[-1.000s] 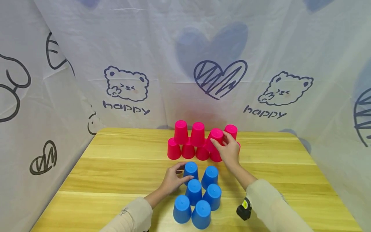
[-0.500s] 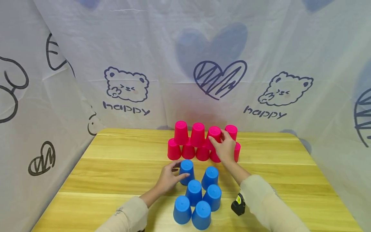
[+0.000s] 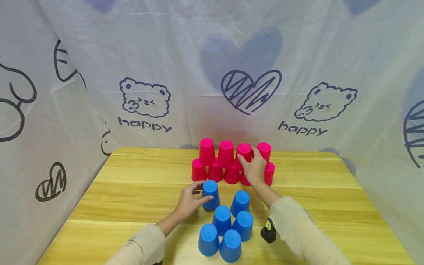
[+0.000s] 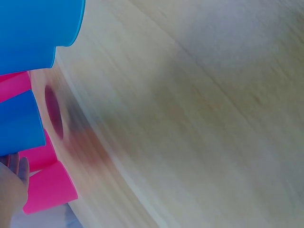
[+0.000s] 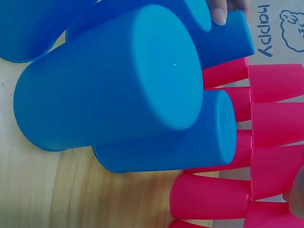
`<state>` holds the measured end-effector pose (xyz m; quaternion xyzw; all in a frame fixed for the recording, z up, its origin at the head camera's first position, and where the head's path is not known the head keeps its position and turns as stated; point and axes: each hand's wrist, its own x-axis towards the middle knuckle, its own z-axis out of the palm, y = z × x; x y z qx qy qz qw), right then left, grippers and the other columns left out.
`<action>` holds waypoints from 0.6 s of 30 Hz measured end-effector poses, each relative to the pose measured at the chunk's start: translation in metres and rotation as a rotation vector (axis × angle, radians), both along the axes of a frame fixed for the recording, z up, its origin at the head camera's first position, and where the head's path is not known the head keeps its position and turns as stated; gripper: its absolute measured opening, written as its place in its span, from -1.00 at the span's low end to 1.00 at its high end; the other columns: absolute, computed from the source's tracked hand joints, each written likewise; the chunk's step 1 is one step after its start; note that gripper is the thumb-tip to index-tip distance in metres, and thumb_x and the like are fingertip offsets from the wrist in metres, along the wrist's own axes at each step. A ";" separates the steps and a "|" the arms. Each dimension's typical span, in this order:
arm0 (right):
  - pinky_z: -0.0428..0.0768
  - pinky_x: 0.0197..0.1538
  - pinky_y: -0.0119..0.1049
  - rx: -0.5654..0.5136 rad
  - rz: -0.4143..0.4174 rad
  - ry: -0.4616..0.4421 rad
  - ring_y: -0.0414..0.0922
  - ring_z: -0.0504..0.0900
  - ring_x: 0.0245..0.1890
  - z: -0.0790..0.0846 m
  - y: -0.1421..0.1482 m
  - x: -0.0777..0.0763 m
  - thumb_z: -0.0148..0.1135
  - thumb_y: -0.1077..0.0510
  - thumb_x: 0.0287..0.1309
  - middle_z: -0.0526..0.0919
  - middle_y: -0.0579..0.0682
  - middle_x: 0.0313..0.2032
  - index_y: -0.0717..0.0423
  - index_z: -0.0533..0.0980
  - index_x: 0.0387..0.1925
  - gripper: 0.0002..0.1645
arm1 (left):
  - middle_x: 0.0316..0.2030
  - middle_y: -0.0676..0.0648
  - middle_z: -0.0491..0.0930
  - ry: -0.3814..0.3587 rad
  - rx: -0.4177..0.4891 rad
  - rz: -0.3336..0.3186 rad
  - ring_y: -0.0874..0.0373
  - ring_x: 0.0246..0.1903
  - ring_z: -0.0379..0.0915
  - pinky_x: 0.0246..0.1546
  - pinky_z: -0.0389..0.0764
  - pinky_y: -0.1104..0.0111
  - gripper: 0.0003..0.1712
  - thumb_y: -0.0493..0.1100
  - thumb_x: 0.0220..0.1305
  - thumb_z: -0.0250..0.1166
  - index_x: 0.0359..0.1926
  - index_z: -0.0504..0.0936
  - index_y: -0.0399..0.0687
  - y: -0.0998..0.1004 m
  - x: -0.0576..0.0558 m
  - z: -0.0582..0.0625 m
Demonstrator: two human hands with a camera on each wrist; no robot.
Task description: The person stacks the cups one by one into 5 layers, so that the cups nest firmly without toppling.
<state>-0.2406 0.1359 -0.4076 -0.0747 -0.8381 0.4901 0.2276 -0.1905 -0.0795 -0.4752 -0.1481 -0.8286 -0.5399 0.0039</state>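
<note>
Just right of center in the head view, the right hand (image 3: 255, 169) has its fingers clamped on an upper-row pink cup (image 3: 244, 150). Around lower middle, the left hand (image 3: 187, 203) is pinching a blue cup (image 3: 210, 190).

The left arm (image 3: 140, 244) and right arm (image 3: 303, 232) stretched out in front. The left hand (image 3: 189, 201) gripped, thumb (image 3: 204, 200) on one side, fingers (image 3: 195, 184) on the other. The right hand (image 3: 255, 168) was farther out, pinching with thumb and fingers.
</note>
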 end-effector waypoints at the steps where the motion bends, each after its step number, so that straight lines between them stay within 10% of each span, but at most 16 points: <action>1: 0.55 0.08 -0.04 0.006 -0.002 -0.002 0.17 0.54 0.05 0.000 0.000 0.000 0.31 0.16 0.07 0.56 0.27 0.03 0.32 0.35 0.14 -0.38 | 0.02 -0.14 0.56 0.007 -0.002 0.001 -0.07 0.01 0.51 0.02 0.56 0.09 -0.41 -0.10 0.04 0.40 0.12 0.46 -0.13 -0.001 0.000 0.001; 18: 0.52 0.12 0.00 0.083 0.073 0.028 0.11 0.48 0.12 0.003 -0.001 0.000 0.22 0.28 0.12 0.49 0.17 0.10 0.20 0.29 0.21 -0.39 | -0.05 -0.16 0.60 0.075 0.052 0.055 -0.07 -0.04 0.53 0.01 0.55 0.01 -0.44 -0.18 -0.01 0.43 0.07 0.50 -0.17 -0.007 -0.008 0.023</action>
